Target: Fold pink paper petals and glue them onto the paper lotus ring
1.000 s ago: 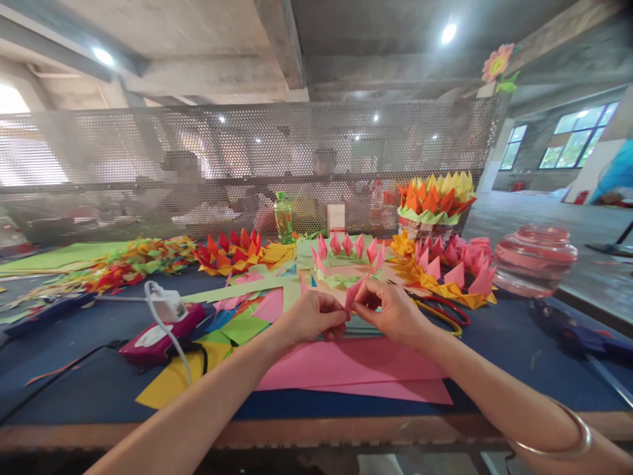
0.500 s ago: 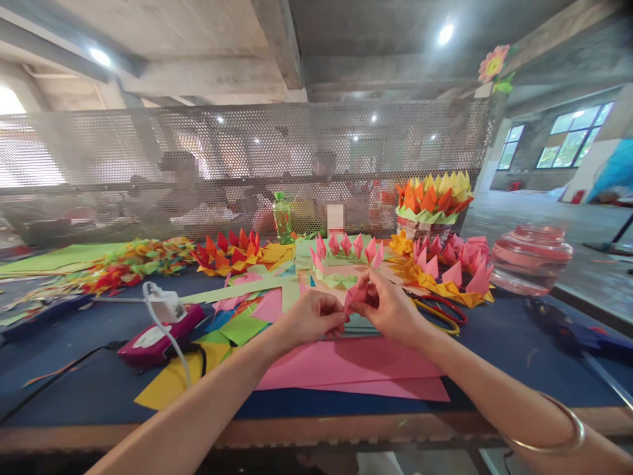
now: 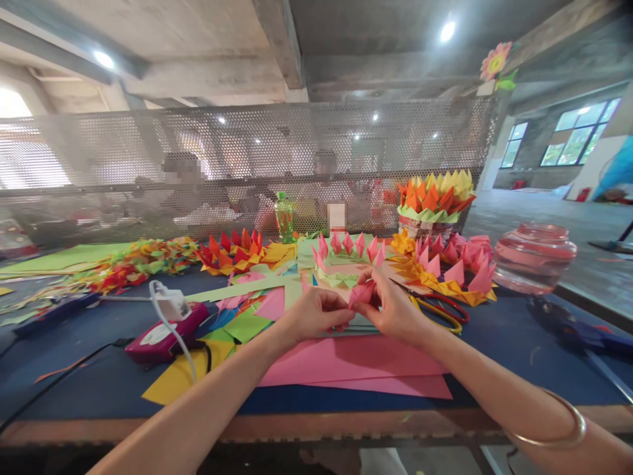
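Note:
A small folded piece of pink paper (image 3: 361, 295) is held up over the middle of the table. My right hand (image 3: 393, 307) pinches it between thumb and fingers from the right. From the left, the curled fingertips of my left hand (image 3: 319, 315) close on its lower left edge. Just beyond my hands stands a ring of pink folded-paper points (image 3: 347, 245) on a pale green base. Pink paper sheets (image 3: 356, 366) lie flat beneath my wrists. Scissors with red and yellow handles (image 3: 448, 315) rest beside my right hand, partly hidden by it.
A magenta power strip (image 3: 168, 336) with a white plug and cables lies left. Paper scraps (image 3: 143, 260), a green bottle (image 3: 283, 218) and a tiered paper basket (image 3: 432, 204) stand farther back. At right are a water-filled jar (image 3: 534, 260) and a blue tool (image 3: 588, 333).
The pink paper piece has turned and shows a wider face between my fingers. Both hands shift slightly right in the picture, as does the whole scene.

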